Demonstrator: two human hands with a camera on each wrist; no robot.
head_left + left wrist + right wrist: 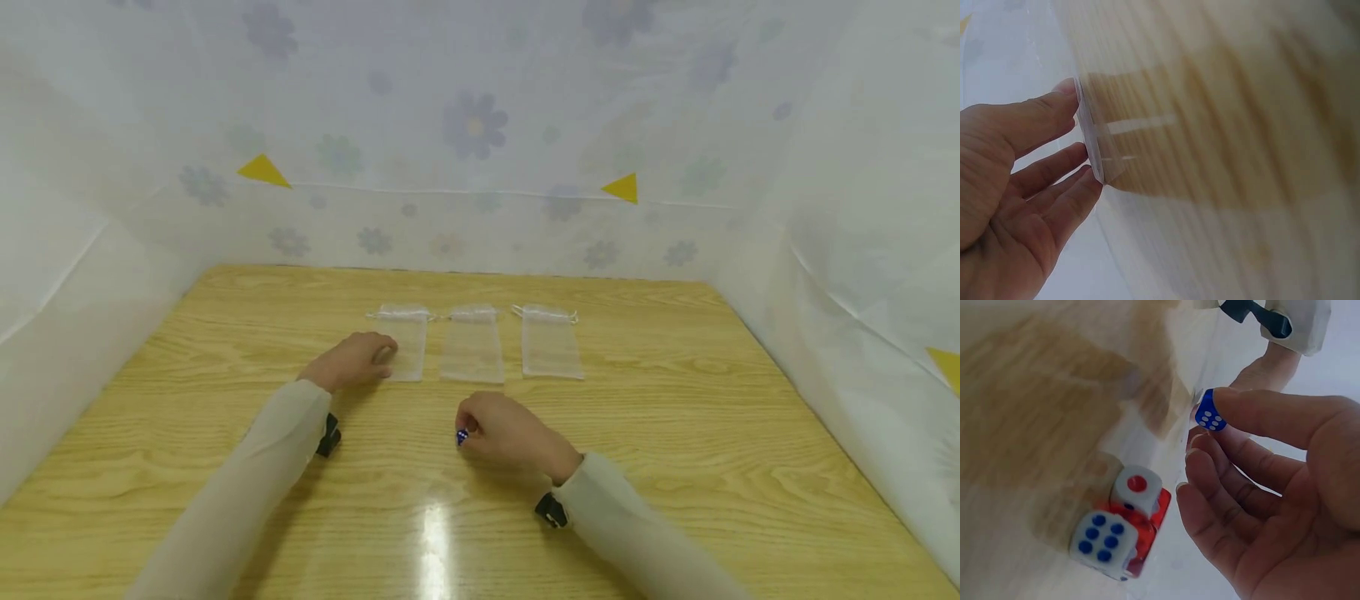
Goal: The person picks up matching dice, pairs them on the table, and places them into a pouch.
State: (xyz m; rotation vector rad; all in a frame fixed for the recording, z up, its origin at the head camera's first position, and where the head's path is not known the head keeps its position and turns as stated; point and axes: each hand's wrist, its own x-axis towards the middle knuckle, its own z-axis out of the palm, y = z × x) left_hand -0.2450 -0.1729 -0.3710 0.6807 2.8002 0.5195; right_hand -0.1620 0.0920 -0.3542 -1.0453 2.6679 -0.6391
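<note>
Three sheer white drawstring bags lie flat in a row: a left bag [409, 354], a middle bag [472, 350] and a right bag [551, 346]. The left hand [351, 360] is at the left bag's side; in the left wrist view its thumb and fingers are spread apart, tips resting along the bag's edge [1088, 134]. Between thumb and fingers of the right hand [510, 427] a blue die [1210, 414] with white pips is pinched, low over the table in front of the middle bag. Two white dice [1104, 544] and red see-through dice [1147, 534] sit near this hand, hidden in the head view.
The wood-grain table [645, 433] is enclosed by white flowered sheeting [480, 225] at the back and plain-looking sides. Yellow triangles [621, 188] mark the sheeting. Each wrist wears a black strap-like device [552, 510] below the light sleeve.
</note>
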